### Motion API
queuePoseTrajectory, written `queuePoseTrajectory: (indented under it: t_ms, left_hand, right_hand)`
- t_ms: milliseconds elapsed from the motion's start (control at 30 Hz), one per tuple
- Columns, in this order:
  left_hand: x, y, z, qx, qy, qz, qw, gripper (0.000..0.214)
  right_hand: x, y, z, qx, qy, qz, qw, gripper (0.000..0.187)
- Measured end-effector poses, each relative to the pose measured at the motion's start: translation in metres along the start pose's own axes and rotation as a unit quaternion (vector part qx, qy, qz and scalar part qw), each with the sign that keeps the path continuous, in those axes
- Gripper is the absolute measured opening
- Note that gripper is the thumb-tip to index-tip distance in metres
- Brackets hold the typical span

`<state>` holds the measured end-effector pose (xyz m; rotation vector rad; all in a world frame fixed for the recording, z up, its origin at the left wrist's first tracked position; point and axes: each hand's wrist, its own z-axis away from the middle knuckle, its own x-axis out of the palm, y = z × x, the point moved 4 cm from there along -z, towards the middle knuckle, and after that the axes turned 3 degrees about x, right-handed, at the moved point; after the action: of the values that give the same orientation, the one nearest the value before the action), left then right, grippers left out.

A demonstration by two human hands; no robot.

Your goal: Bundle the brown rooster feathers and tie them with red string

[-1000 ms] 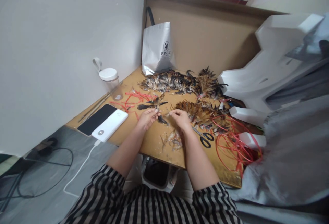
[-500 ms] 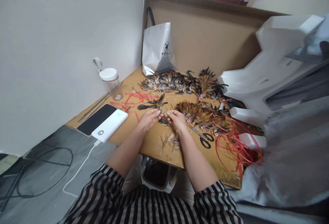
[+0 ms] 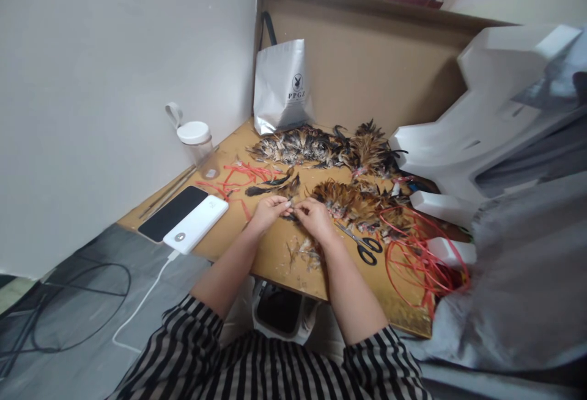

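Note:
Over the middle of the wooden table, my left hand [image 3: 271, 212] is closed in a pinch on a small brown-black feather bunch [image 3: 290, 188], its tips standing up and away from me. My right hand [image 3: 316, 216] meets it from the other side, thumb and finger pinched at the bunch's lower end. Fingertips hide most of that end. Loose dark feathers [image 3: 263, 191] lie just beyond my left hand. A row of brown feather bunches [image 3: 353, 198] is to the right of my right hand, with black-handled scissors [image 3: 367, 249] in front of it.
Another feather row [image 3: 302, 145] lies farther back, before a silver bag [image 3: 280, 88]. Red plastic strips [image 3: 250, 172] are at left, a red tangle [image 3: 413, 265] at right. A lidded jar [image 3: 198, 149], phone [image 3: 172, 211] and white power bank [image 3: 196, 224] sit left. White foam [image 3: 435, 137] stands right.
My two hands have come closer, fingertips now almost together. The right hand has turned slightly inward, and the feather tips have tilted a little to the right.

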<state>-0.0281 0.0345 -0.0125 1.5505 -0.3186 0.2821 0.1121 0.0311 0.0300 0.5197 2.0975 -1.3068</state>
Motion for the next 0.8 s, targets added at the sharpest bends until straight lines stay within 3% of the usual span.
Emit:
queuePoseTrajectory:
  t_ms: [100, 167, 333, 433, 533, 800]
  left_hand:
    - [0.001, 0.0, 0.0, -0.008, -0.006, 0.014, 1.0, 0.026]
    - [0.0, 0.001, 0.0, -0.011, -0.003, 0.034, 0.999, 0.026]
    - [-0.001, 0.0, 0.002, -0.032, -0.003, 0.056, 0.998, 0.024]
    - [0.003, -0.002, 0.005, -0.054, -0.032, 0.056, 0.996, 0.024]
    - [0.005, -0.003, 0.006, -0.064, -0.052, 0.054, 0.995, 0.023]
    - [0.007, -0.003, 0.006, -0.076, -0.059, 0.05, 0.994, 0.021]
  right_hand:
    - [0.004, 0.008, -0.001, 0.052, 0.001, -0.069, 0.996, 0.019]
    - [0.008, 0.014, -0.002, 0.112, -0.005, -0.174, 0.978, 0.02]
    - [0.015, 0.016, -0.003, 0.216, -0.009, -0.461, 0.861, 0.023]
    - [0.02, 0.013, -0.003, 0.223, -0.017, -0.525, 0.821, 0.024]
    - [0.025, 0.014, -0.002, 0.233, -0.016, -0.527, 0.817, 0.026]
    - [0.031, 0.018, -0.001, 0.239, 0.012, -0.485, 0.841, 0.029]
